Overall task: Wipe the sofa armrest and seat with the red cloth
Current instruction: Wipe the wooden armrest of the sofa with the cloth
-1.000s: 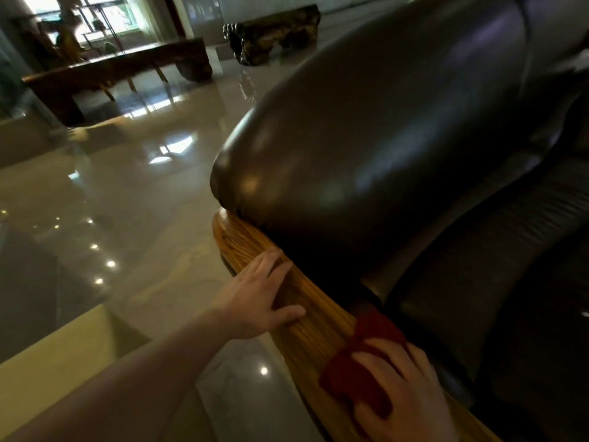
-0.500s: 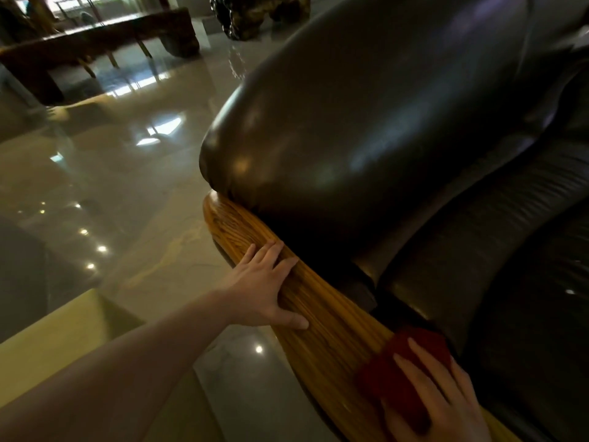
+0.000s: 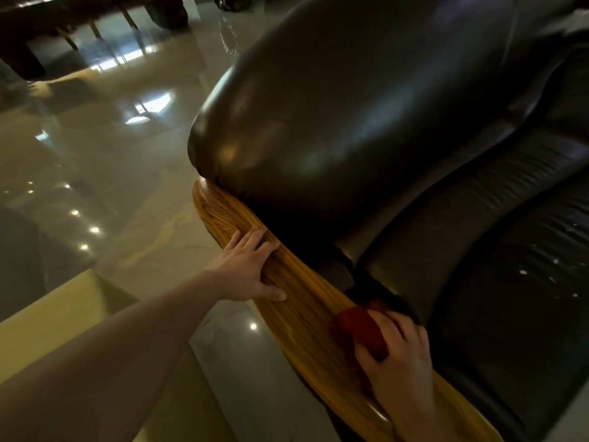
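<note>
A dark brown leather sofa fills the right side, with a bulging padded armrest (image 3: 334, 122) above a curved wooden rail (image 3: 306, 301) and a dark seat cushion (image 3: 510, 282) to the right. My right hand (image 3: 398, 362) grips the bunched red cloth (image 3: 360, 327) and presses it on the wooden rail, close to the gap beside the seat. Fingers spread, my left hand (image 3: 248, 269) rests flat on the rail farther up and holds nothing.
Glossy tiled floor (image 3: 111, 154) lies to the left with bright light reflections. A dark wooden bench (image 3: 79, 14) stands at the top left. A pale yellow surface (image 3: 63, 314) sits by my left arm. White specks (image 3: 548, 272) dot the seat.
My right hand has slid the red cloth along the wooden rail toward the gap beside the seat cushion. My left hand stays pressed on the rail. The view has shifted downward.
</note>
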